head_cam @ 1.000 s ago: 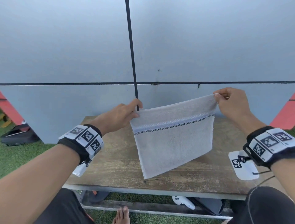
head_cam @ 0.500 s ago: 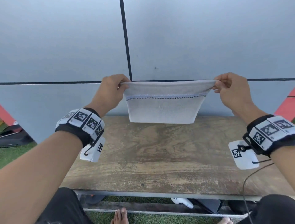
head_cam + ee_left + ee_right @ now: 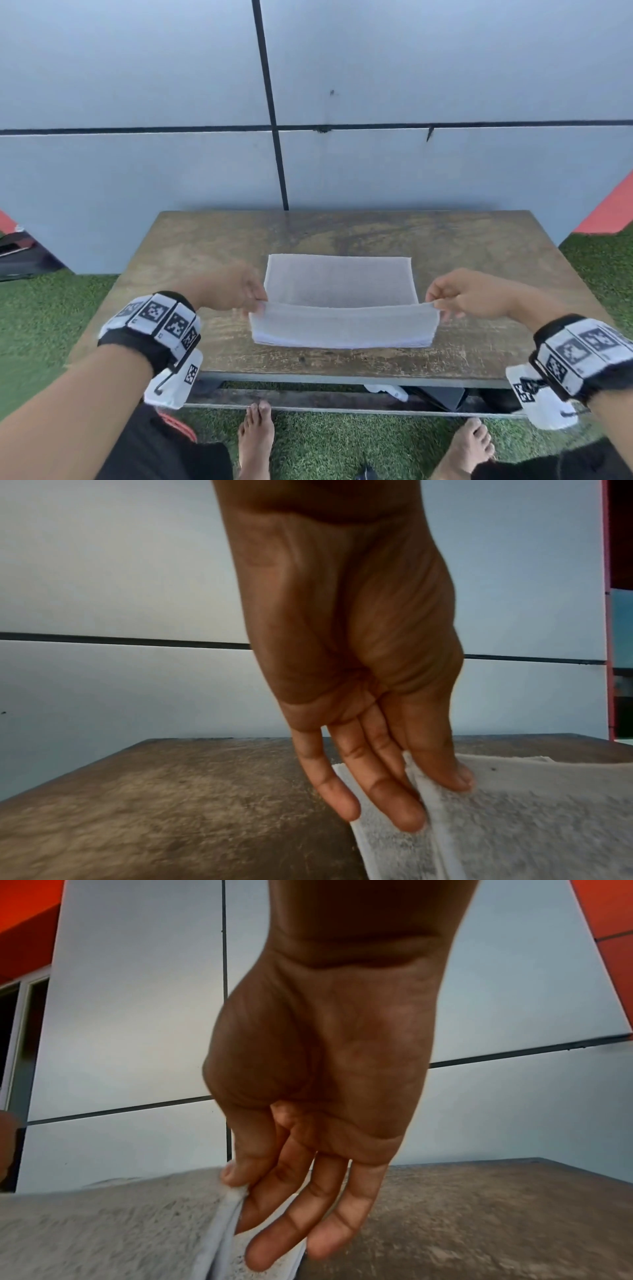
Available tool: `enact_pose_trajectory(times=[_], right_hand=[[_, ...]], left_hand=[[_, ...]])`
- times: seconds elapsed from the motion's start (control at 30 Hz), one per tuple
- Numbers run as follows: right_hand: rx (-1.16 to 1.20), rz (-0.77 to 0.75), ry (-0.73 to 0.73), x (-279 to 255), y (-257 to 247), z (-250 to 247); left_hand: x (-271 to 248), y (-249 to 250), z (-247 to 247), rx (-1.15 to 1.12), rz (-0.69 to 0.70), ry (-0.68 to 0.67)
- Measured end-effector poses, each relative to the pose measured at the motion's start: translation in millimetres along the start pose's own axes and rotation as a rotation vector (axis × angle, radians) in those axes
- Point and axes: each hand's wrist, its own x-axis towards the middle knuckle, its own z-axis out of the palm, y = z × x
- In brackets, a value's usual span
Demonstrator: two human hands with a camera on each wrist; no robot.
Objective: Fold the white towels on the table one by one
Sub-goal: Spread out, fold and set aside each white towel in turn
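A white towel [image 3: 340, 284] lies on the wooden table [image 3: 205, 246], its far part flat and its near part doubled over into a fold [image 3: 344, 327]. My left hand [image 3: 253, 303] pinches the left corner of the raised edge, thumb on top of the towel [image 3: 514, 818] and fingers [image 3: 397, 804] under it. My right hand [image 3: 438, 305] pinches the right corner the same way; the towel [image 3: 103, 1226] hangs from thumb and fingers [image 3: 274, 1240]. Both corners are held just above the table.
A grey panelled wall [image 3: 376, 164] stands right behind the table. Green turf [image 3: 44, 318] surrounds it. My bare feet [image 3: 257, 438] are under the near edge, beside a white object [image 3: 387, 390] and dark things under the table. A dark bag [image 3: 20, 253] lies at the far left.
The towel was held up in the air by its top corners; both hands have come down and toward me, laying it on the table with its near part folded over.
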Motion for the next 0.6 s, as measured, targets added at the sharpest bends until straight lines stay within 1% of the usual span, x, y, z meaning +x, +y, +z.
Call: enact_pose_trajectory(times=[0.07,0.2,0.27,0.33,0.4,0.5,0.6], right_hand=[[0.017,0.005,0.077,9.3,-1.8,-3.5],[0.001,0.020,0.347,38.2,-3.1,-7.6],[0.009,0.040,0.461,54.5,-2.2,-6.2],[0.032,0.058,0.541,69.1,-3.0,-2.4],[0.051,0.070,0.598,82.1,-4.2,1.1],[0.047,0.092,0.631,99.6,-2.7,6.0],[0.007,0.103,0.653,113.5,1.3,10.7]], left_hand=[[8.9,0.1,-4.9,-0.002,0.009,0.066],[34.9,-0.1,-11.7,-0.053,-0.021,0.311],[49.4,-0.3,-11.3,-0.070,-0.042,0.398],[62.8,-0.2,-8.7,-0.081,-0.064,0.475],[75.1,-2.8,-4.4,-0.089,-0.081,0.549],[90.3,-9.8,3.5,-0.145,-0.112,0.647],[99.9,-15.6,12.6,-0.226,-0.122,0.695]])
